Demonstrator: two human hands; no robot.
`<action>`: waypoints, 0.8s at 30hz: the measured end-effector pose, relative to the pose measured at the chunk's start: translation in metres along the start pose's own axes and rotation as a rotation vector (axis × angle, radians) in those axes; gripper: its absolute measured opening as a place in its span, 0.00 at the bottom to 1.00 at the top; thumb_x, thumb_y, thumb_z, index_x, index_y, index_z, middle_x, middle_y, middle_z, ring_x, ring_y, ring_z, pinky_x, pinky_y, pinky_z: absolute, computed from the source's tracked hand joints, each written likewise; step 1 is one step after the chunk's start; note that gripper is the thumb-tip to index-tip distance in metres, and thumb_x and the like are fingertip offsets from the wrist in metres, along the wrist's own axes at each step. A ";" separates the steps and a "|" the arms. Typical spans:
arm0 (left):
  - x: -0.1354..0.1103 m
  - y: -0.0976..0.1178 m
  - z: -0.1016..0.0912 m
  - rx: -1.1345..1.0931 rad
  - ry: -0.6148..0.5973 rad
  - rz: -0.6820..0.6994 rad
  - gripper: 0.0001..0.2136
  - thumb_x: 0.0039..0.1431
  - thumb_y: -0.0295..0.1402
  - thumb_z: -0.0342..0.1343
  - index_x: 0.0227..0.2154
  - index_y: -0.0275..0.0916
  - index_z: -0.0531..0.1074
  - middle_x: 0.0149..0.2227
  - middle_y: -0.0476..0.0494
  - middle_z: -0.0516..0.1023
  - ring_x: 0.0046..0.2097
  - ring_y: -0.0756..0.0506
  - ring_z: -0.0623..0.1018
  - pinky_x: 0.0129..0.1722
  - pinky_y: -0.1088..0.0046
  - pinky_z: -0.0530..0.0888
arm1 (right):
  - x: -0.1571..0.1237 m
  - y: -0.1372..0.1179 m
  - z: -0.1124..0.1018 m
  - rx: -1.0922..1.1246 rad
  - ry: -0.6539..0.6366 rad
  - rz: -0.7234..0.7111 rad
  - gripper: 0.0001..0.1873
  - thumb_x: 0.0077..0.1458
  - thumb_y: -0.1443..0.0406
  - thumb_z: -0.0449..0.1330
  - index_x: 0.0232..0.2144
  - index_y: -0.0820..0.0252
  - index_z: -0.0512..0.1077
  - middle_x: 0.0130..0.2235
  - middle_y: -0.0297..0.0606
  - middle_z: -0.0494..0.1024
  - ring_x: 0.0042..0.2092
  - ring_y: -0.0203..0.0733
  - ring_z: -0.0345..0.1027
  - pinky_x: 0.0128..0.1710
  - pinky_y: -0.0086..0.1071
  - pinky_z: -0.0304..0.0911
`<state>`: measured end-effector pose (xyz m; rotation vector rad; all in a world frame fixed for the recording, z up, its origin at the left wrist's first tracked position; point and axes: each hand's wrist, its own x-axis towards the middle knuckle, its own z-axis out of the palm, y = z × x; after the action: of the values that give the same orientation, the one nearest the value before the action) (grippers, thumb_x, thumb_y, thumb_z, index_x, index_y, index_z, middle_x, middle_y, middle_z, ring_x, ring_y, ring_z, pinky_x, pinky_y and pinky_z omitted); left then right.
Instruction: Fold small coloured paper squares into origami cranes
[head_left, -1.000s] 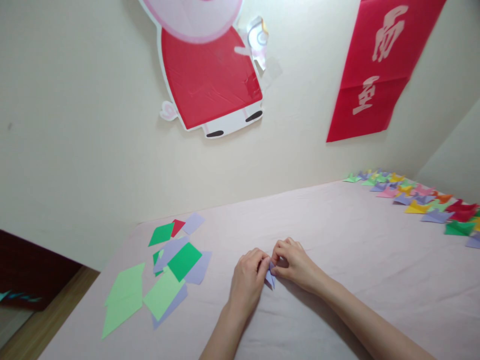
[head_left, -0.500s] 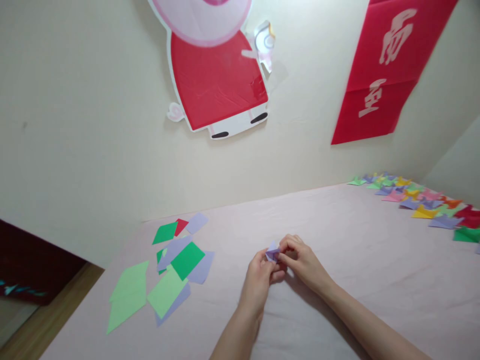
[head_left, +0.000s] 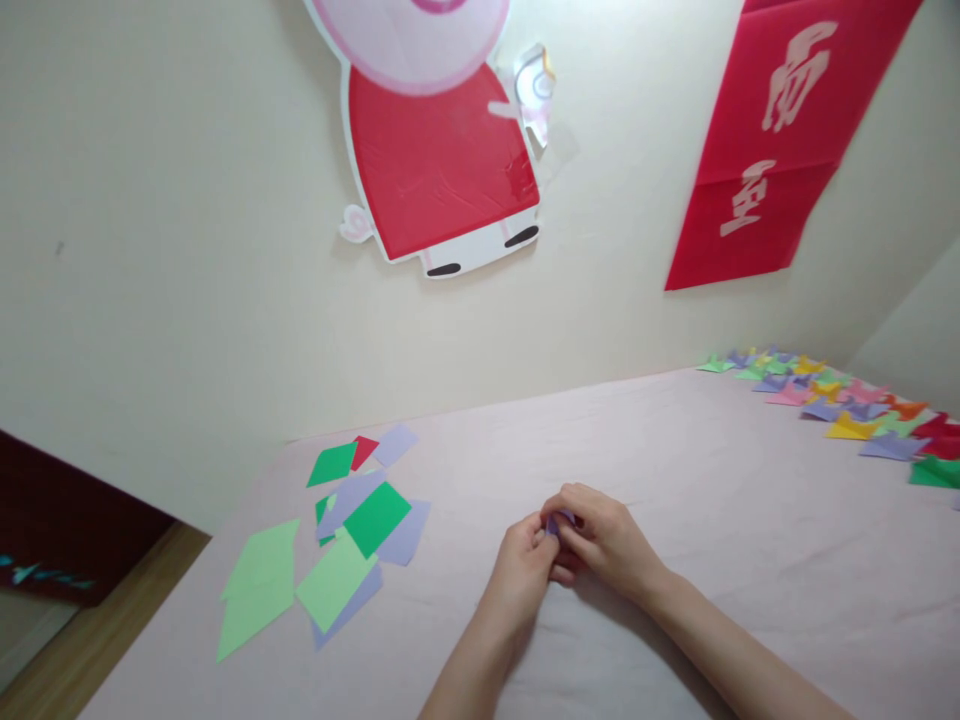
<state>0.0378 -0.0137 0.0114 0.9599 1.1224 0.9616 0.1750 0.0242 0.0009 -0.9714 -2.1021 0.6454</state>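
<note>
My left hand [head_left: 525, 572] and my right hand [head_left: 600, 540] meet over the pink cloth surface [head_left: 712, 480], both pinched on a small folded lilac paper piece [head_left: 561, 520]. Only a sliver of the paper shows between the fingertips; the rest is hidden by my fingers. To the left lies a loose spread of flat paper squares [head_left: 337, 550] in green, lilac and red.
Several folded paper pieces in mixed colours [head_left: 847, 410] lie in rows at the far right along the wall. A cartoon cutout [head_left: 442, 150] and a red banner [head_left: 772, 150] hang on the wall. The surface's left edge drops to a wooden floor [head_left: 90, 640].
The lilac piece was lifted off the cloth and turned between my fingers; now my hands have closed over it and most of it is covered. The view shifted slightly.
</note>
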 end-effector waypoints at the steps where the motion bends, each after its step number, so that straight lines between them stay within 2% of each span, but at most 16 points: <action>1: -0.001 0.002 -0.001 -0.011 -0.010 -0.024 0.14 0.49 0.36 0.54 0.35 0.32 0.72 0.27 0.43 0.77 0.27 0.49 0.75 0.28 0.76 0.70 | 0.000 0.000 -0.001 0.074 -0.010 0.038 0.10 0.56 0.72 0.51 0.31 0.57 0.72 0.30 0.34 0.73 0.34 0.39 0.67 0.35 0.30 0.59; 4: -0.002 0.004 -0.003 -0.039 -0.032 -0.073 0.18 0.49 0.41 0.56 0.37 0.31 0.72 0.26 0.43 0.77 0.27 0.48 0.76 0.28 0.75 0.70 | 0.002 -0.001 -0.004 0.217 -0.049 0.121 0.10 0.56 0.69 0.53 0.32 0.57 0.74 0.30 0.34 0.74 0.32 0.38 0.67 0.32 0.29 0.59; 8: -0.002 0.004 -0.007 -0.048 -0.070 -0.078 0.20 0.50 0.44 0.58 0.39 0.31 0.71 0.26 0.43 0.77 0.25 0.50 0.75 0.26 0.76 0.69 | 0.004 -0.001 -0.007 0.277 -0.046 0.171 0.11 0.59 0.62 0.56 0.29 0.59 0.75 0.29 0.36 0.75 0.31 0.39 0.67 0.31 0.30 0.60; 11: -0.001 0.005 -0.011 -0.037 -0.124 -0.078 0.20 0.50 0.43 0.60 0.39 0.31 0.72 0.27 0.42 0.77 0.25 0.50 0.75 0.26 0.76 0.70 | 0.004 0.001 -0.007 0.342 -0.055 0.193 0.11 0.59 0.62 0.55 0.30 0.60 0.75 0.30 0.36 0.76 0.33 0.39 0.69 0.34 0.31 0.62; 14: -0.001 0.004 -0.014 -0.036 -0.144 -0.084 0.22 0.52 0.49 0.59 0.36 0.31 0.72 0.28 0.40 0.78 0.25 0.50 0.75 0.26 0.76 0.71 | 0.002 0.003 -0.005 0.382 -0.077 0.214 0.09 0.57 0.64 0.56 0.33 0.60 0.76 0.32 0.36 0.77 0.35 0.40 0.70 0.36 0.31 0.63; 18: 0.001 0.000 -0.015 -0.037 -0.109 -0.083 0.28 0.50 0.57 0.58 0.34 0.30 0.71 0.27 0.39 0.78 0.23 0.50 0.75 0.24 0.76 0.70 | 0.002 0.004 -0.004 0.423 -0.081 0.245 0.10 0.56 0.62 0.57 0.37 0.60 0.75 0.33 0.36 0.78 0.35 0.41 0.70 0.37 0.31 0.64; 21: 0.004 -0.004 -0.014 -0.028 -0.068 -0.066 0.29 0.48 0.58 0.58 0.34 0.31 0.70 0.25 0.40 0.77 0.22 0.50 0.74 0.22 0.76 0.69 | 0.002 0.003 -0.005 0.438 -0.068 0.237 0.13 0.58 0.60 0.54 0.35 0.60 0.76 0.34 0.37 0.78 0.37 0.42 0.71 0.39 0.32 0.64; 24: 0.005 -0.006 -0.015 0.023 -0.019 -0.023 0.27 0.49 0.58 0.56 0.32 0.34 0.68 0.23 0.43 0.76 0.21 0.50 0.74 0.21 0.77 0.67 | 0.002 0.002 -0.003 0.414 -0.015 0.261 0.12 0.58 0.59 0.54 0.36 0.60 0.74 0.33 0.37 0.77 0.35 0.40 0.70 0.36 0.31 0.64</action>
<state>0.0249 -0.0085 0.0015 0.9707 1.1282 0.9206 0.1773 0.0274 0.0029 -1.0059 -1.7647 1.1684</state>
